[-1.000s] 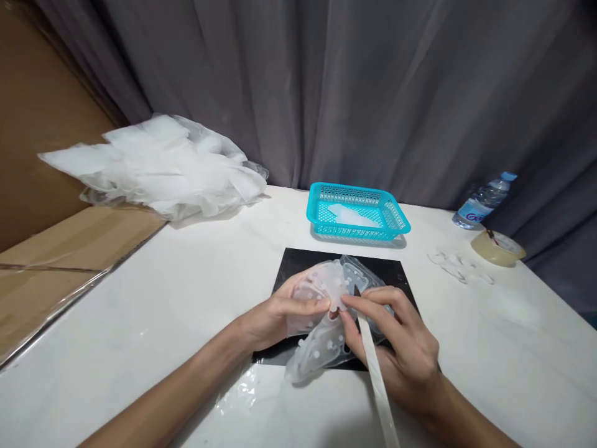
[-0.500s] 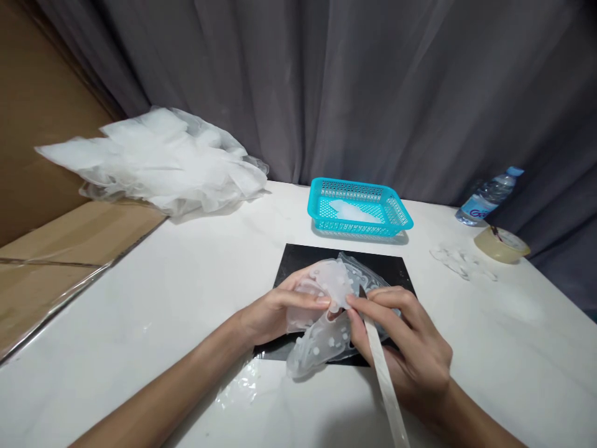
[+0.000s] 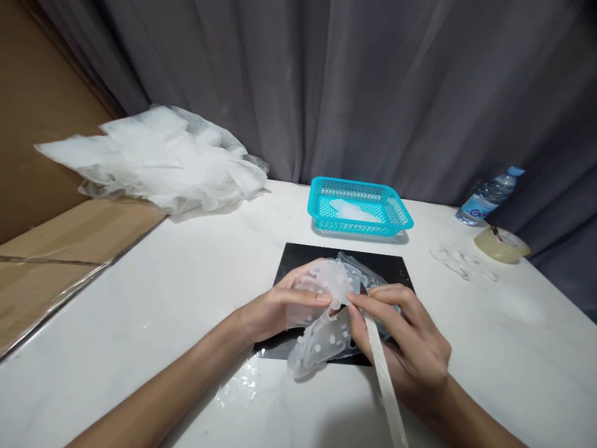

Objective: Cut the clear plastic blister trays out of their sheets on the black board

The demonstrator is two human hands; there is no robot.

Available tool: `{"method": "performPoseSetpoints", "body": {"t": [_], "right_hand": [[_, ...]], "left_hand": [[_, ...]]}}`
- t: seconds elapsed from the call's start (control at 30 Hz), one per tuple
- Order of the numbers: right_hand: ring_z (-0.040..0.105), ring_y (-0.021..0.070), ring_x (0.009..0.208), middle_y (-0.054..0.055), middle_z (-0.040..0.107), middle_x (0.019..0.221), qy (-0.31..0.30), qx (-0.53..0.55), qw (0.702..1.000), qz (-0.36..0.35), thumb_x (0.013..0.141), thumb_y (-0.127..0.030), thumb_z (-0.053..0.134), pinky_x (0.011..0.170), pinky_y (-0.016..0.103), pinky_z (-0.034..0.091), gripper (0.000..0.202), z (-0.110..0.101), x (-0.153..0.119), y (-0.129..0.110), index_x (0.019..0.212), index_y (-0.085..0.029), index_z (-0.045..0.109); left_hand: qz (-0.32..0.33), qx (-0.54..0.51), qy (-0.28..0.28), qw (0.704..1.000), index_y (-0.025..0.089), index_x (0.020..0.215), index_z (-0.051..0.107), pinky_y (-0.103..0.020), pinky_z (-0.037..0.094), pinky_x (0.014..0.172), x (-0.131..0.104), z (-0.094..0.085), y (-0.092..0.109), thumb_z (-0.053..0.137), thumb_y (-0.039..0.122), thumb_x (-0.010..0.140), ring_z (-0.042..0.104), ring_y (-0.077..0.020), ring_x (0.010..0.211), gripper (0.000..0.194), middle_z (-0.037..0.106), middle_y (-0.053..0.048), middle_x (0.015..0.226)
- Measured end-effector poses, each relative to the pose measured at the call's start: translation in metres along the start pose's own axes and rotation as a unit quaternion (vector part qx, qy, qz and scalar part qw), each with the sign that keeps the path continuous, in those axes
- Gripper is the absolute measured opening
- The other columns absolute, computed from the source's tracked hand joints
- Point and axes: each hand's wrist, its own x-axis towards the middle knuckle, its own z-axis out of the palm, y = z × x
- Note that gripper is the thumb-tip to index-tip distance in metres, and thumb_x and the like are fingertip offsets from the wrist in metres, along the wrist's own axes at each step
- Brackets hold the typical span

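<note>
A floppy, translucent whitish piece with raised white dots, rubbery in look, is spread between my hands above a black mat. My left hand is closed on its left part, thumb on top and the other fingers beneath. My right hand holds a slim knife with a white wrapped handle; the short dark blade points away, beside the piece. Right thumb and index fingertip also pinch the piece's edge, close to the left thumb. A small gap in the material shows between the two thumbs.
Behind the mat stands a blue basket with white scraps inside. A heap of white translucent material lies at the back left, by cardboard. To the right are a water bottle, a tape roll and clear scraps.
Very little differs. The knife blade sits slightly closer to the piece and more upright, and the right hand has shifted a touch to the left. Both hands keep their hold.
</note>
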Motion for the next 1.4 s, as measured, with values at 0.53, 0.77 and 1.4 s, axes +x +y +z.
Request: {"method": "performPoseSetpoints", "body": {"t": [0.53,0.77,1.4], "right_hand": [[0.067,0.0226,0.090,0.011,0.065,0.093,-0.103,-0.068,0.988,-0.097,0.097,-0.004,0.068,0.079,0.037,0.061,0.035,0.006,0.002,0.022,0.131,-0.003,0.063],[0.068,0.0247,0.093,0.012,0.069,0.092,-0.141,-0.036,0.978,-0.151,0.102,-0.005,0.056,0.081,0.041,0.062,0.028,0.004,0.002,0.028,0.129,-0.005,0.064],[0.063,0.0177,0.078,0.003,0.064,0.087,0.000,0.069,0.959,0.274,0.098,-0.028,0.069,0.071,0.031,0.052,0.013,-0.003,0.020,0.042,0.091,-0.020,0.076]], "left_hand": [[0.032,0.240,0.093,0.966,0.019,0.110,0.068,-0.023,0.052,0.073,-0.001,-0.013,0.016,0.086,0.036,0.084,0.067,-0.0133,0.077,0.036,0.074,0.000,0.086],[0.030,0.366,0.089,0.926,0.022,0.110,0.064,-0.024,0.047,0.070,-0.005,-0.012,0.025,0.092,0.038,0.074,0.058,-0.0139,0.079,0.048,0.066,0.002,0.093],[-0.092,0.378,-0.005,0.921,0.023,0.122,0.067,-0.025,0.043,0.067,-0.007,-0.026,0.026,0.081,0.048,0.085,0.060,-0.0159,0.076,0.047,0.071,-0.002,0.091]]}}
